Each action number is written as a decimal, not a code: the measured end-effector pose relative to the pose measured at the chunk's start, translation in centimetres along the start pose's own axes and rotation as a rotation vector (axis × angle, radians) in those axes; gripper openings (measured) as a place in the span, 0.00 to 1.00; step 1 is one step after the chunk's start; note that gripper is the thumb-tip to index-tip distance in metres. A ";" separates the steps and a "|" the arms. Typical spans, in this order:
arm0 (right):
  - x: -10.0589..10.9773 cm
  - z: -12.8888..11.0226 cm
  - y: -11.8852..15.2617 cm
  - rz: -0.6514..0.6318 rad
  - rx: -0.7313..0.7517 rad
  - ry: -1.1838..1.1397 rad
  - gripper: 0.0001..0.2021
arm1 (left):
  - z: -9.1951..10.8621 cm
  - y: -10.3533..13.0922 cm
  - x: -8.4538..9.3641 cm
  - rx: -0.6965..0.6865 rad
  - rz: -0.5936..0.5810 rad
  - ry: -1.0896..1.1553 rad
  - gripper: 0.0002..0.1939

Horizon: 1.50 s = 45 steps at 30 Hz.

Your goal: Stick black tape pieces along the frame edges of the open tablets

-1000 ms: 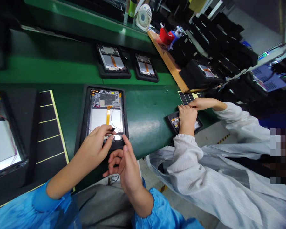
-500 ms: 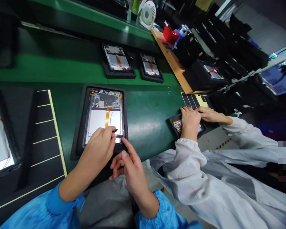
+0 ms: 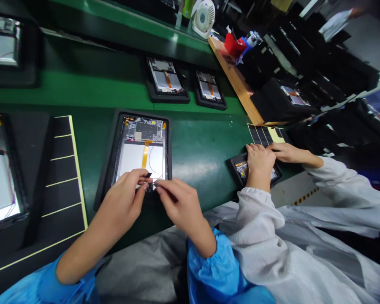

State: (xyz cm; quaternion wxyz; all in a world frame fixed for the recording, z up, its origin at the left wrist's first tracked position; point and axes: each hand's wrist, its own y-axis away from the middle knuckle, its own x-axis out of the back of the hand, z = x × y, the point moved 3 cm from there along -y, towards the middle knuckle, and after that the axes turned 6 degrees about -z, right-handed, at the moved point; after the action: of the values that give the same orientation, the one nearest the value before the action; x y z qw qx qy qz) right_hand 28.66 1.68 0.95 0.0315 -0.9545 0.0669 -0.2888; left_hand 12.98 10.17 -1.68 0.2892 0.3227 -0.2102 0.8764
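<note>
An opened tablet (image 3: pixel 139 154) lies in a black foam tray (image 3: pixel 106 169), showing its circuit board, white battery and an orange ribbon cable (image 3: pixel 145 155). Over its near edge my left hand (image 3: pixel 126 194) pinches a small black piece (image 3: pixel 149 175), which looks like a strip of tape. My right hand (image 3: pixel 179 200) meets it from the right, thumb and forefinger closed together at the lower edge of the tablet. Whatever lies between the right fingertips is too small to name. A thin dark wire loops across the battery.
Left of the tray lies a black sheet of yellow-edged strips (image 3: pixel 61 169), beside another opened tablet (image 3: pixel 1 181). Further tablets (image 3: pixel 166 78) rest in trays on the raised green shelf. To the right, a co-worker's hands (image 3: pixel 261 162) press on a tablet. A wooden bar (image 3: pixel 236 82) runs behind.
My right hand has moved up and in, from loosely spread fingers to a pinch beside my left fingertips. My left hand stays at the tablet's near edge. The view has shifted slightly.
</note>
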 end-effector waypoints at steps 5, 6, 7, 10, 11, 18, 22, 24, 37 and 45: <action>0.1 1.3 -2.8 -0.213 0.028 0.163 0.13 | 0.1 0.8 0.2 -0.036 0.050 -0.035 0.10; 0.2 1.4 -2.9 -0.223 0.028 0.183 0.12 | 0.2 0.8 0.2 -0.045 0.053 -0.036 0.09; 0.3 1.3 -2.9 -0.233 0.030 0.198 0.12 | 0.2 0.8 0.2 -0.054 0.051 -0.034 0.09; 0.4 1.0 -2.7 -0.271 0.024 0.240 0.12 | 0.4 0.8 0.1 -0.079 0.037 -0.027 0.09; 0.4 0.8 -2.7 -0.278 0.013 0.264 0.12 | 0.4 0.8 0.0 -0.084 0.033 -0.027 0.09; 0.4 0.4 -2.7 -0.313 -0.060 0.381 0.11 | 0.4 0.9 0.2 -0.084 0.032 -0.002 0.10; 0.9 0.4 -2.6 -0.308 0.009 0.301 0.14 | 0.6 0.7 0.3 -0.093 0.045 -0.003 0.10; 1.2 0.5 -2.7 -0.276 0.035 0.286 0.15 | 0.6 0.7 0.3 -0.103 0.048 -0.017 0.10; 0.9 0.6 -2.9 -0.296 0.062 0.356 0.14 | 1.0 0.5 0.2 -0.147 0.054 -0.040 0.11; 1.2 0.8 -2.9 -0.264 0.099 0.240 0.10 | 1.3 0.6 0.0 -0.203 0.012 -0.078 0.11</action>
State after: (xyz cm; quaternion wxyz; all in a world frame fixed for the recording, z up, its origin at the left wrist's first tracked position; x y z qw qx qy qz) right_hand 30.40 4.39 1.22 0.0322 -0.9110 -0.0699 -0.4052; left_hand 13.15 8.97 -0.91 0.3068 0.3244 -0.3109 0.8390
